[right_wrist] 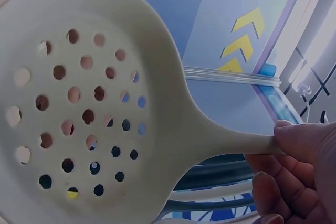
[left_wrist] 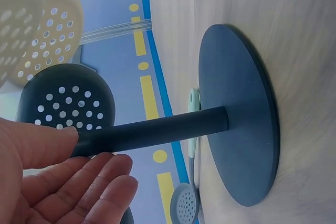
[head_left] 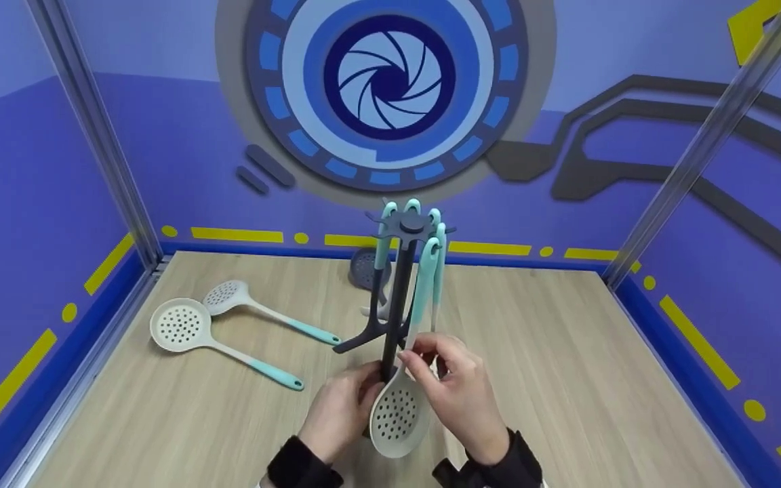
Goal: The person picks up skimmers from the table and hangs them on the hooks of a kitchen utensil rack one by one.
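A dark utensil stand [head_left: 397, 305] stands upright on the wooden table, several mint-handled utensils around its hooked top. My left hand [head_left: 340, 411] holds its pole low down. In the left wrist view, thumb and fingers of the left hand [left_wrist: 79, 177] pinch the pole [left_wrist: 168, 129] above the round base [left_wrist: 236, 114]. My right hand [head_left: 462, 393] pinches the neck of a cream skimmer [head_left: 398, 413], whose mint handle reaches up to a hook. Up close in the right wrist view, the skimmer's perforated bowl [right_wrist: 163, 72] hangs beside the right hand [right_wrist: 299, 166].
Two more perforated skimmers lie on the table at left: a cream one [head_left: 180, 325] in front and a paler one [head_left: 224, 297] behind, their heads overlapping in view. A dark perforated utensil [head_left: 367, 269] shows behind the stand. Blue patterned walls [head_left: 160, 135] enclose the table.
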`<state>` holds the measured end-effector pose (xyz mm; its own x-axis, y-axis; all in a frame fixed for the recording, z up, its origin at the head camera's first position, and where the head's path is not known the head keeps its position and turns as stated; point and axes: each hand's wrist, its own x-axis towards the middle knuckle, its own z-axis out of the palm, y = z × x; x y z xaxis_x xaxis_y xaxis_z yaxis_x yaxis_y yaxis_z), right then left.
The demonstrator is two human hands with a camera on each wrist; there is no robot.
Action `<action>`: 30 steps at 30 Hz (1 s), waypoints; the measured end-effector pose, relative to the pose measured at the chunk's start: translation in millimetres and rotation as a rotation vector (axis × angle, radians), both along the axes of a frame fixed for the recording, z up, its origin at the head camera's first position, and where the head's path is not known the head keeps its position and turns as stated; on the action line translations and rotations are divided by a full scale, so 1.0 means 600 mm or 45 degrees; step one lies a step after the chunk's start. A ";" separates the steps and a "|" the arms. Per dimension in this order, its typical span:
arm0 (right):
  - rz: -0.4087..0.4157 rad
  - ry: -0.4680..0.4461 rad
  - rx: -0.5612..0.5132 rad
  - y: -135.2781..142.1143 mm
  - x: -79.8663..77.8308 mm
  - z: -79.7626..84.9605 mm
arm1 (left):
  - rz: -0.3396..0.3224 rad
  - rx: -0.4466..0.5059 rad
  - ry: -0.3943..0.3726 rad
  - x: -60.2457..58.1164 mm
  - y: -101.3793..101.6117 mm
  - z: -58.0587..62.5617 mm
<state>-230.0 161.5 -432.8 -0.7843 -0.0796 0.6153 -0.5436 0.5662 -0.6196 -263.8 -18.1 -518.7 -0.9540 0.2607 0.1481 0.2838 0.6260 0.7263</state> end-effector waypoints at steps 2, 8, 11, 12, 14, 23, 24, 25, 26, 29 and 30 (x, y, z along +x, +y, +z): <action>-0.009 -0.006 0.000 -0.001 -0.002 0.000 | 0.007 0.003 -0.014 -0.001 0.000 0.001; -0.006 -0.002 -0.004 -0.001 -0.003 -0.003 | 0.010 0.017 -0.030 0.000 -0.001 0.001; -0.014 0.015 0.014 0.000 -0.004 -0.005 | 0.011 0.005 -0.013 0.001 -0.002 -0.001; -0.022 0.019 0.022 0.000 -0.005 -0.006 | 0.012 0.002 -0.013 0.001 -0.002 -0.001; -0.039 0.021 0.033 0.000 -0.005 -0.006 | 0.014 -0.008 -0.005 0.001 -0.003 -0.001; -0.089 0.016 0.060 -0.001 -0.007 -0.005 | 0.012 -0.025 0.021 0.001 -0.002 -0.001; -0.095 0.009 0.065 -0.001 -0.006 -0.005 | 0.014 -0.026 0.023 0.001 -0.002 -0.001; -0.101 0.003 0.069 -0.001 -0.006 -0.004 | 0.015 -0.027 0.026 0.001 -0.002 -0.001; -0.109 0.002 0.076 -0.001 -0.006 -0.004 | 0.015 -0.029 0.035 0.001 -0.002 -0.001; -0.135 0.006 0.101 -0.002 -0.007 -0.004 | 0.018 -0.039 0.051 0.001 -0.002 -0.001; -0.142 0.011 0.111 -0.002 -0.006 -0.004 | 0.020 -0.042 0.053 0.001 -0.001 -0.001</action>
